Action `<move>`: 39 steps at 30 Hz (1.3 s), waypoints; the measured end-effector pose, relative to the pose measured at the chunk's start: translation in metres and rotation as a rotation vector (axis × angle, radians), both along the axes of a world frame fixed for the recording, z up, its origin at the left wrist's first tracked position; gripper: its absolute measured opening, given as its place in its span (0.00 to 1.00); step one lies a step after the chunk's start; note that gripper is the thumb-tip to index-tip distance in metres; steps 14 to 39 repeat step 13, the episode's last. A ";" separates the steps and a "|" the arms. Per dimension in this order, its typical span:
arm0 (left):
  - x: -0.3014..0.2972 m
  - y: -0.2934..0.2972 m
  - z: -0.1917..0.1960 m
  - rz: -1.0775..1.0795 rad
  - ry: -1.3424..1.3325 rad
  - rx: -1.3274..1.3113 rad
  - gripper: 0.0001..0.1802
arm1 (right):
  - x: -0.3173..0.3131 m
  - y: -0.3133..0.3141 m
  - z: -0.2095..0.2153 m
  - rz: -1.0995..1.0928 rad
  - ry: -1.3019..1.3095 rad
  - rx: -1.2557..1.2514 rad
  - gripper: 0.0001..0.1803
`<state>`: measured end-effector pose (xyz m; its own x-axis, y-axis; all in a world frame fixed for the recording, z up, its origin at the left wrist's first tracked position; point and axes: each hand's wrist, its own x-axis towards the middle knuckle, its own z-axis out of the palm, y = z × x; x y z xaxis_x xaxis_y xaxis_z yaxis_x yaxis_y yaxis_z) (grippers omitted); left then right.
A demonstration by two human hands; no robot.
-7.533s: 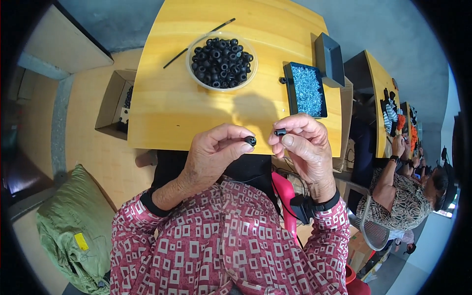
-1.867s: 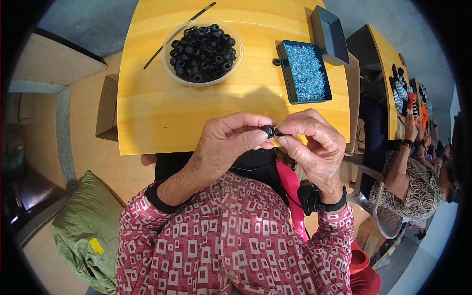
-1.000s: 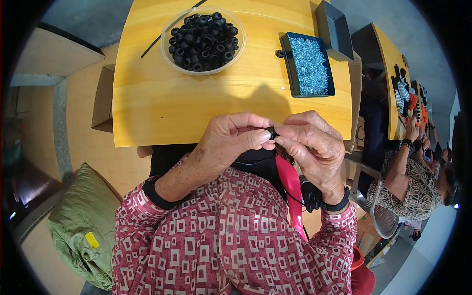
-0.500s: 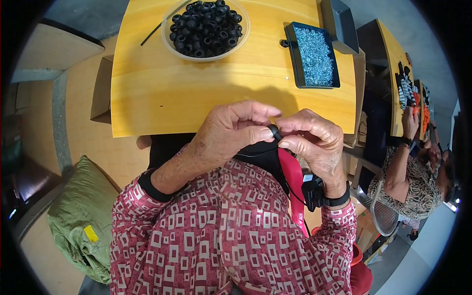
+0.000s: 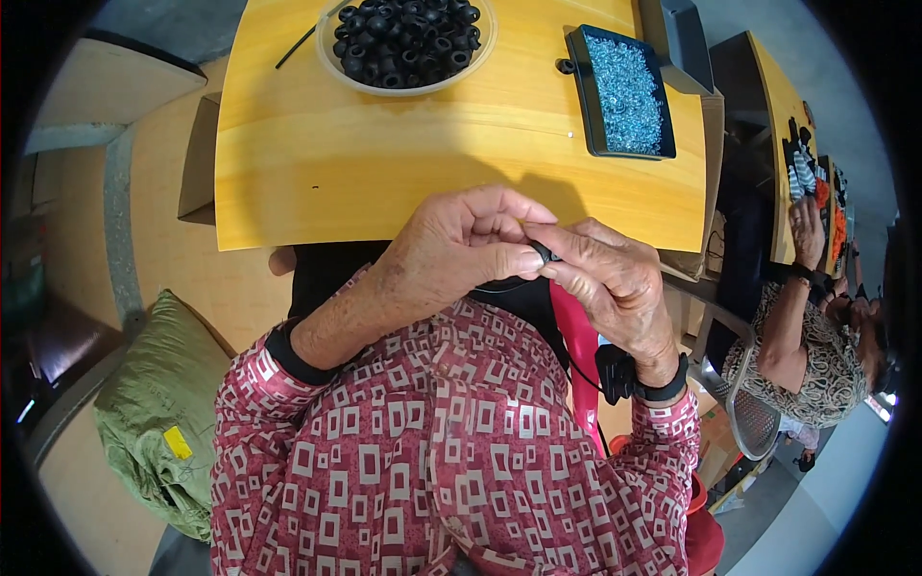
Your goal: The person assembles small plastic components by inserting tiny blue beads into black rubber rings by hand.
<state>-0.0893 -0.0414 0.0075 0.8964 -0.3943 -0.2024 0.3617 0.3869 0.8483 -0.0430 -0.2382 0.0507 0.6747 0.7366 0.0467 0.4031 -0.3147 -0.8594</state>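
Note:
A small black hollow rubber piece (image 5: 544, 252) is pinched between my two hands, just off the near edge of the table. My left hand (image 5: 447, 245) grips it from the left with thumb and fingers, the other fingers curled. From the right, the thumb and forefinger of my right hand (image 5: 619, 278) close on the same piece; whether they hold anything smaller is hidden. Beyond them, similar black pieces (image 5: 403, 43) fill a clear round bowl (image 5: 408, 91). Tiny clear bluish bits (image 5: 624, 96) fill a shallow dark tray (image 5: 582, 96) at the far right.
One loose black piece (image 5: 565, 66) lies beside the tray, and a grey bin (image 5: 677, 48) stands behind it. A thin black stick (image 5: 296, 48) leans by the bowl. At left sits a green sack (image 5: 158, 403). Another person's hand (image 5: 807, 235) is over a neighbouring table.
My right fingers have closed in tighter around the black piece, which is now more covered and turned. The table and its things sit slightly higher in view.

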 end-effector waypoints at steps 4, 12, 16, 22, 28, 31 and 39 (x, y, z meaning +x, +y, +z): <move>-0.002 -0.001 -0.005 0.102 0.075 -0.112 0.17 | -0.009 -0.002 -0.001 -0.255 0.139 0.055 0.17; -0.002 -0.004 -0.006 0.137 0.068 -0.228 0.13 | -0.006 -0.003 -0.002 -0.272 0.257 0.173 0.08; -0.002 -0.004 -0.007 0.144 0.066 -0.232 0.13 | -0.005 -0.003 -0.003 -0.235 0.206 0.187 0.10; -0.002 -0.004 -0.007 0.144 0.066 -0.232 0.13 | -0.005 -0.003 -0.003 -0.235 0.206 0.187 0.10; -0.002 -0.004 -0.007 0.144 0.066 -0.232 0.13 | -0.005 -0.003 -0.003 -0.235 0.206 0.187 0.10; -0.002 -0.004 -0.007 0.144 0.066 -0.232 0.13 | -0.005 -0.003 -0.003 -0.235 0.206 0.187 0.10; -0.002 -0.004 -0.007 0.144 0.066 -0.232 0.13 | -0.005 -0.003 -0.003 -0.235 0.206 0.187 0.10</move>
